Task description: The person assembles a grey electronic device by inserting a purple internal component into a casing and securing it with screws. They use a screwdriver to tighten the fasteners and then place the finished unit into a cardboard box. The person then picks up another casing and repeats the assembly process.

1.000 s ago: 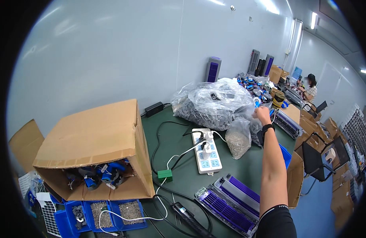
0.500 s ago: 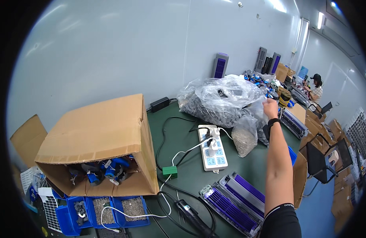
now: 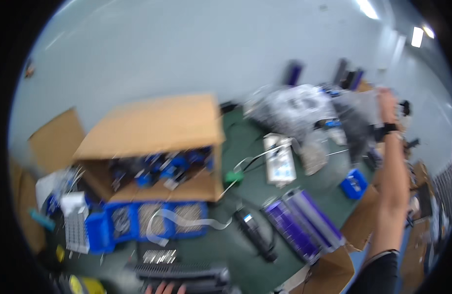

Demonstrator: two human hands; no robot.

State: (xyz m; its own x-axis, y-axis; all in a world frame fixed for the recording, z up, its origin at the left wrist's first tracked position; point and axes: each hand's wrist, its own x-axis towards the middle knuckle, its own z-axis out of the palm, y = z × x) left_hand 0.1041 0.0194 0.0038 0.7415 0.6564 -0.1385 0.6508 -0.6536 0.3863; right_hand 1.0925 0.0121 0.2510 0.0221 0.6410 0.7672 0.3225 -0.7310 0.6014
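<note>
My right hand (image 3: pixel 387 105) is raised at the far right with its fingers closed on the top of a clear plastic bag (image 3: pixel 354 120). Dark parts fill the bag, which hangs stretched over the back of the table. At the lower edge, the fingertips of my left hand (image 3: pixel 165 288) show, stretched against a long dark grey housing (image 3: pixel 186 272); the rest of that hand is out of the picture. Behind the housing lies a small group of shiny metal pieces (image 3: pixel 159 256). Motion blurs much of the view.
A cardboard box (image 3: pixel 152 120) with blue parts stands left, behind blue bins (image 3: pixel 190 218). A black electric screwdriver (image 3: pixel 255 235), purple-grey units (image 3: pixel 304 223) and a white power strip (image 3: pixel 280 160) with cables lie mid-table. A larger bag (image 3: pixel 294 105) and blue tray (image 3: pixel 354 184) lie right.
My right hand has lifted a bag of dark parts up and to the right from beside the large bag. The view has shifted, bringing my left fingertips, the dark housing and the small blue tray into sight.
</note>
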